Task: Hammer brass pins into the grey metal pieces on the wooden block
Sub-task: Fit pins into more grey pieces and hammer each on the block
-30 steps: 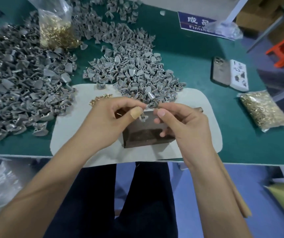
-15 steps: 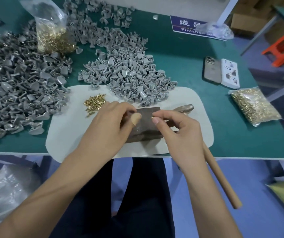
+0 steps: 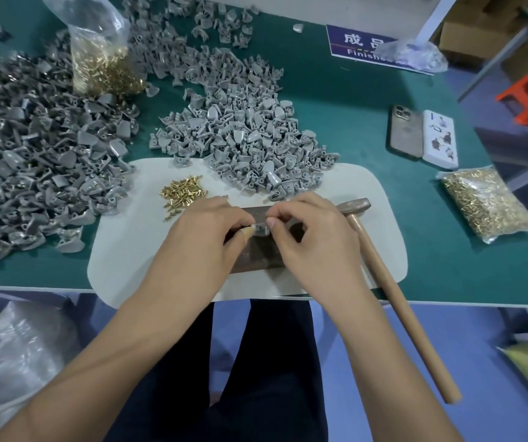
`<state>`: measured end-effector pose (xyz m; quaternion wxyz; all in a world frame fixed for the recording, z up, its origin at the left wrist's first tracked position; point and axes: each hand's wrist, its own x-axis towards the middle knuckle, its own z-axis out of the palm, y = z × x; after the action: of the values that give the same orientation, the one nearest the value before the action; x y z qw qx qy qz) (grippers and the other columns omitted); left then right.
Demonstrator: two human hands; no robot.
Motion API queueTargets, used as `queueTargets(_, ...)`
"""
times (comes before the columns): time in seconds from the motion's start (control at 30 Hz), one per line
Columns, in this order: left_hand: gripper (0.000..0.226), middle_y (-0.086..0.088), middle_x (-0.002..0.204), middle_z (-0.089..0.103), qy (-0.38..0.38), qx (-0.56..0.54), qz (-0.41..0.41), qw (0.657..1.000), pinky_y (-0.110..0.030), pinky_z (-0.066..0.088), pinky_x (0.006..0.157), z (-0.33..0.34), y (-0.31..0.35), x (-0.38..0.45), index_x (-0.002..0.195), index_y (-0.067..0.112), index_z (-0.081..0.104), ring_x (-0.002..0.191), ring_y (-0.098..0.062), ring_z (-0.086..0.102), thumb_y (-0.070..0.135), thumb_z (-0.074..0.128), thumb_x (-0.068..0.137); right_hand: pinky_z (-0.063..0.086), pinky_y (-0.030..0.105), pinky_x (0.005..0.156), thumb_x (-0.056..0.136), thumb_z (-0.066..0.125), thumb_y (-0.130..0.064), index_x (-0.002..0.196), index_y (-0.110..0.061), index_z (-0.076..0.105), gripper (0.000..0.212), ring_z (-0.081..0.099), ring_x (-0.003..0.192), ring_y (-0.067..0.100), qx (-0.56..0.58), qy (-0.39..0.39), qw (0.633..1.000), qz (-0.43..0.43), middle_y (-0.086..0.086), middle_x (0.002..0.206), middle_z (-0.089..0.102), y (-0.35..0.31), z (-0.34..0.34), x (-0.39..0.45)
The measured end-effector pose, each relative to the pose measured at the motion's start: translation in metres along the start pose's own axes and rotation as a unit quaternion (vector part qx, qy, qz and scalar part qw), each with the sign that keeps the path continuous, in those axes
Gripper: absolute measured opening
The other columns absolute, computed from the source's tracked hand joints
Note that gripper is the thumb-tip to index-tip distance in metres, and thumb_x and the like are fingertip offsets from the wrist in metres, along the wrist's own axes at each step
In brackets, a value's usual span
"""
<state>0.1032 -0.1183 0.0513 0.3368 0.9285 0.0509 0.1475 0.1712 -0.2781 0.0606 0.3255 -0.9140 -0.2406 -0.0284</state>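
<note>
Both hands meet over the wooden block (image 3: 257, 255). The left hand (image 3: 203, 237) pinches a small grey metal piece (image 3: 260, 230) against the block's top with its thumb, and the right hand (image 3: 312, 240) pinches the same piece from the other side with its fingertips (image 3: 270, 222). I'd say they are seating it square so a pin can go in straight; whether a pin already sits in it I cannot tell, it is too small.

The hammer (image 3: 383, 282) lies just to the right of the right hand, head on the white mat (image 3: 122, 260), handle running out past the desk (image 3: 351, 129) edge, handy for a quick grab. A loose heap of brass pins (image 3: 183, 193) lies on the mat just beyond the left hand, within easy reach.

A pile of grey pieces (image 3: 243, 148) spills onto the mat's far edge, and a larger spread (image 3: 33, 173) covers the desk at left. A clear bag (image 3: 100, 59) standing open at the back holds brass pins; a second bag of pins (image 3: 487, 207) lies flat at right.
</note>
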Motion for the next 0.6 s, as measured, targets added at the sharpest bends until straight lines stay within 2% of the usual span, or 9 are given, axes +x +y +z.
queueTargets(0.2, 0.013, 0.006, 0.071, 0.055, -0.005, -0.005, 0.034, 0.999, -0.034, 0.039, 0.071, -0.001, -0.006, 0.006, 0.084, 0.024, 0.074, 0.075, -0.018, 0.051, 0.011, 0.077, 0.083, 0.051, 0.036, 0.072, 0.086, 0.070, -0.032, 0.084, -0.034, 0.073, 0.004, 0.057, 0.094, 0.009, -0.050, -0.039, 0.998, -0.025, -0.013, 0.087, 0.060, -0.007, -0.003, 0.008)
queueTargets(0.43, 0.012, 0.011, 0.074, 0.054, -0.006, -0.005, 0.043, 0.999, -0.033, 0.042, 0.070, 0.001, -0.013, 0.007, 0.089, 0.026, 0.075, 0.078, -0.016, 0.050, 0.016, 0.077, 0.083, 0.044, 0.034, 0.067, 0.090, 0.068, -0.033, 0.088, -0.034, 0.075, 0.007, 0.052, 0.094, 0.012, -0.120, -0.061, 0.990, -0.028, -0.013, 0.088, 0.060, -0.018, -0.010, 0.005)
queueTargets(0.6, 0.017, 0.008, 0.075, 0.058, 0.005, 0.005, 0.040, 0.999, -0.039, 0.048, 0.067, 0.003, -0.013, 0.006, 0.091, 0.026, 0.077, 0.081, -0.020, 0.052, 0.013, 0.079, 0.080, 0.044, 0.036, 0.069, 0.093, 0.062, -0.026, 0.089, -0.025, 0.075, 0.013, 0.053, 0.100, 0.020, -0.240, -0.071, 0.965, -0.075, -0.006, 0.090, 0.060, -0.036, -0.009, 0.005)
